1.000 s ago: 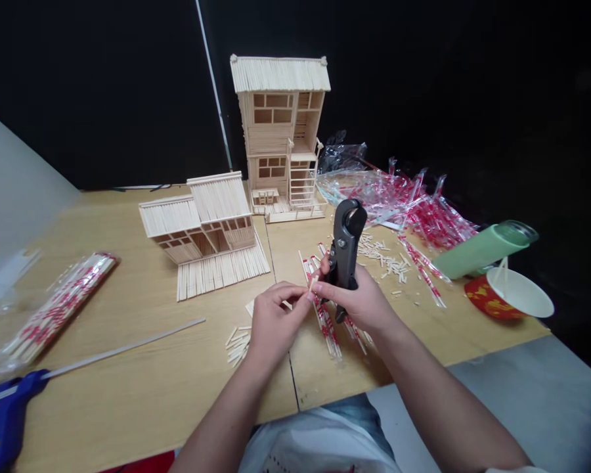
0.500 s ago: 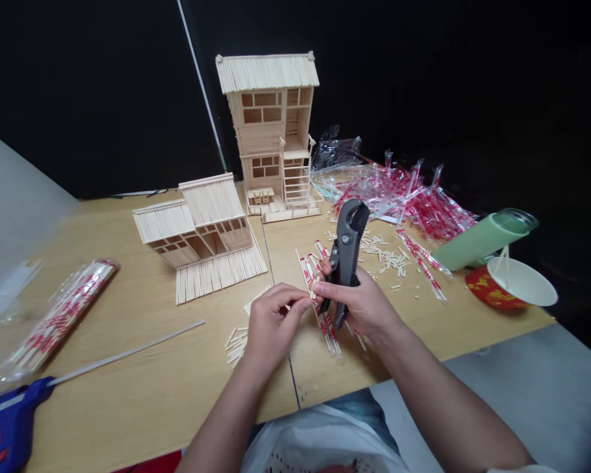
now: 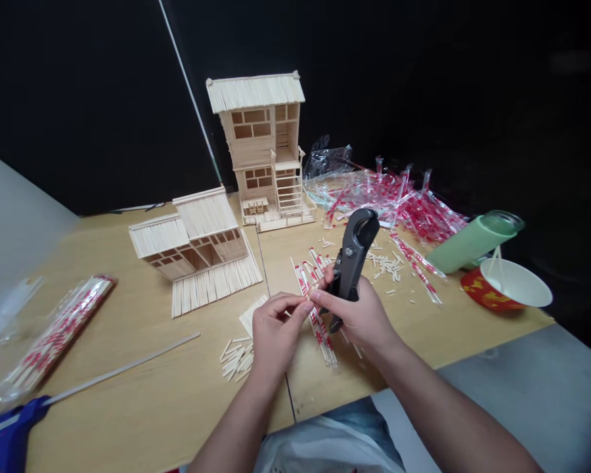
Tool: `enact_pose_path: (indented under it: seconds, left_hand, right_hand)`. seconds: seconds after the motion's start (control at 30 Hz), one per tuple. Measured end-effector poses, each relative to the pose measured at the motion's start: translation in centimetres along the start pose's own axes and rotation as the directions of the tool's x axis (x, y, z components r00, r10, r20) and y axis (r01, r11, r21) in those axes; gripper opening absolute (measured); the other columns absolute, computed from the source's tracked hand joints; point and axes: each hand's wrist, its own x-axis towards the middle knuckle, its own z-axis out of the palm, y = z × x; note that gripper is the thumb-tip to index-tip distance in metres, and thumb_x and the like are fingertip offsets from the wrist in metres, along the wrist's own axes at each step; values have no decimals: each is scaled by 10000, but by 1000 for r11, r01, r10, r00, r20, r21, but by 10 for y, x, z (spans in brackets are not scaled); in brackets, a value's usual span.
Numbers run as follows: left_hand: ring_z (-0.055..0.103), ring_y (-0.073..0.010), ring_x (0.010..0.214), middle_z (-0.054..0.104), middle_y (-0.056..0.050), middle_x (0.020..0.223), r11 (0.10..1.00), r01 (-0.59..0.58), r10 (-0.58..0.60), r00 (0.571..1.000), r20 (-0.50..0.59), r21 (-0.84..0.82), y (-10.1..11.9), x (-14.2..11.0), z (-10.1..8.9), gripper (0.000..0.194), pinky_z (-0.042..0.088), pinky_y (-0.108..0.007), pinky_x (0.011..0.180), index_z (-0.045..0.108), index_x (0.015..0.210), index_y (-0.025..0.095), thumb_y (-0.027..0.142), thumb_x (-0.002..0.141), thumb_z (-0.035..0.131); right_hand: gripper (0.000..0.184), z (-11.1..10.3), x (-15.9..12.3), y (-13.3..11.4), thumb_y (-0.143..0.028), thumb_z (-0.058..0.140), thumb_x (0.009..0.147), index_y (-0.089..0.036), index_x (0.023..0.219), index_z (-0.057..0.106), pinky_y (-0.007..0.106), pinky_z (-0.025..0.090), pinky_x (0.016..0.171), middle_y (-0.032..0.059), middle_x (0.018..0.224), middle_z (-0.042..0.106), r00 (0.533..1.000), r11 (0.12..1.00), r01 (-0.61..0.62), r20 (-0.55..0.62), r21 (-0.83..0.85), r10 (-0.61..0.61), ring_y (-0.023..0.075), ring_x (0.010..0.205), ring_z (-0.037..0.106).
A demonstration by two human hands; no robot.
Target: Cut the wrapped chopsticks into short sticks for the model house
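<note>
My right hand [image 3: 367, 318] is wrapped round a black pipe cutter [image 3: 353, 253], its curved jaws pointing up and away. The thumb and fingertips of my left hand [image 3: 278, 328] pinch a short piece of wooden stick [image 3: 312, 293], and my right thumb touches the same piece. Fingers cover most of it. Under the hands lie red-and-white wrapped chopsticks [image 3: 320, 328]. Beside my left hand are a loose pile of cut stick pieces [image 3: 236, 359] and a small flat panel of sticks [image 3: 250, 315], partly hidden by the hand.
Two stick-built model houses, a tall one [image 3: 253, 148] and a low one [image 3: 204, 213], stand behind. Crumpled wrappers [image 3: 414, 203], stick offcuts [image 3: 384, 264], a green bottle [image 3: 473, 242] and a red bowl [image 3: 490, 295] lie right. Leftward are packed chopsticks [image 3: 62, 328] and a blue glue gun [image 3: 12, 427].
The view has shifted slightly, so the houses appear lower and further left. The cutter has tilted to the right in my right hand. Both hands still meet at the small stick piece.
</note>
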Motion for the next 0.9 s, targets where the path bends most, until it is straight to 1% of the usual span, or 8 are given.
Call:
enact_pose_path:
  seconds: [0.17, 0.3, 0.37, 0.47, 0.57, 0.63, 0.77, 0.9]
  left_hand:
    - [613, -134, 651, 716, -29, 726, 983, -125, 118, 991, 59, 135, 11, 4, 0, 166, 439, -240, 579, 767, 768, 188, 320, 855, 717]
    - [617, -135, 655, 712, -30, 745, 893, -293, 278, 956, 92, 341, 23, 14, -6, 160, 461, -248, 596, 742, 793, 186, 289, 897, 674]
    - [619, -134, 667, 710, -35, 760, 795, -402, 381, 914, 142, 454, 26, 21, -7, 165, 466, -249, 616, 726, 814, 180, 271, 923, 641]
    - [629, -137, 694, 710, -44, 789, 579, -545, 518, 820, 243, 606, 30, 31, -4, 171, 460, -246, 631, 707, 851, 163, 241, 952, 593]
    - [642, -148, 725, 711, -39, 793, 367, -620, 607, 724, 327, 693, 33, 37, 3, 163, 448, -253, 638, 692, 864, 157, 220, 960, 575]
    - [644, -151, 731, 712, -31, 794, 268, -637, 636, 681, 364, 722, 35, 39, 8, 149, 433, -258, 628, 683, 868, 162, 214, 958, 576]
    - [627, -152, 701, 704, -27, 775, 148, -639, 631, 648, 426, 755, 39, 40, 15, 163, 387, -276, 588, 673, 844, 180, 205, 963, 566]
    - [621, -163, 709, 702, -36, 783, 94, -635, 602, 650, 464, 767, 39, 38, 18, 186, 358, -295, 578, 662, 826, 197, 203, 971, 545]
  right_hand:
    - [333, -17, -3, -14, -401, 806, 771, -218, 893, 557, 278, 477, 672, -30, 750, 628, 999, 985, -41, 4, -166, 42, 148, 687, 604]
    - [351, -43, -12, -27, -545, 608, 911, -197, 874, 582, 292, 456, 641, 11, 728, 638, 978, 875, -64, 145, -479, 150, 169, 665, 592]
    - [381, -52, -18, -31, -561, 561, 935, -190, 856, 589, 295, 446, 647, 22, 736, 641, 960, 799, -34, 202, -600, 193, 177, 679, 586]
    - [392, -59, -24, -34, -571, 535, 946, -190, 882, 597, 296, 438, 666, 24, 765, 648, 948, 740, -22, 220, -672, 229, 185, 708, 583]
    - [409, -60, -26, -35, -586, 509, 955, -193, 887, 601, 301, 437, 710, 27, 780, 649, 955, 741, -2, 218, -671, 200, 196, 753, 584]
    - [419, -61, -25, -36, -592, 495, 959, -194, 883, 602, 301, 435, 713, 24, 753, 643, 956, 757, 3, 224, -653, 190, 199, 755, 585]
    - [419, -62, -23, -36, -584, 489, 964, -190, 914, 623, 292, 426, 702, 39, 803, 676, 959, 762, 12, 223, -647, 174, 209, 791, 606]
    - [414, -63, -22, -37, -561, 496, 966, -184, 852, 627, 285, 401, 679, 48, 806, 690, 970, 691, 25, 184, -722, 157, 213, 776, 613]
